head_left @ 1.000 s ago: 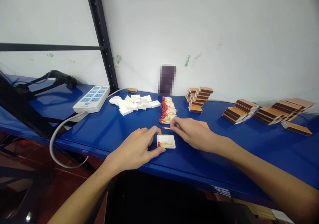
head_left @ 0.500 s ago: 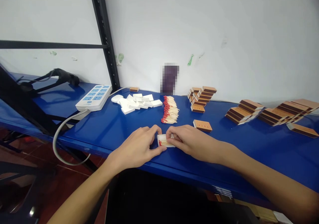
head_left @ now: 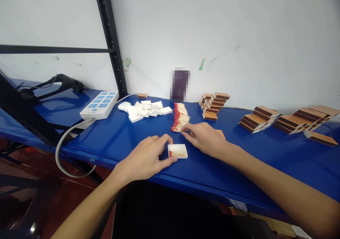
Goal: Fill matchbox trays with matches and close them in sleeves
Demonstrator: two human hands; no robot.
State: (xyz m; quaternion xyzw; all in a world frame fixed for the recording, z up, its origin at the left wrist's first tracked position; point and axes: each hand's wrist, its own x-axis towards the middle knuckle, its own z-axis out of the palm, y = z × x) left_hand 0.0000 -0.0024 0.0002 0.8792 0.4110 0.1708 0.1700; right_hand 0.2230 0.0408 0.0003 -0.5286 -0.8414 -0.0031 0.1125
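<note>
My left hand (head_left: 148, 155) grips the left end of a small white matchbox tray (head_left: 182, 146) between thumb and forefinger. Inside that tray, a few red-headed matches (head_left: 177, 153) lie along the near side, heads to the left. Farther back is a long pile of loose matches (head_left: 182, 115), their red heads also on the left. My right hand (head_left: 203, 136) is at the near end of this pile, thumb and fingertips pinched at the match sticks. How many sticks are between the fingers is hidden. A closed matchbox (head_left: 221, 133) shows only partly behind my right hand.
White empty trays (head_left: 145, 109) are heaped back left, beside a power strip (head_left: 99, 104) with its cable. Matchboxes (head_left: 215, 102) are stacked at the back, with more stacks (head_left: 259, 118) to the right. A black shelf post (head_left: 113, 44) rises at left.
My right hand has left the tray and moved back to the near end of the match pile, partly covering the closed matchbox. My left hand still grips the tray in the same place.
</note>
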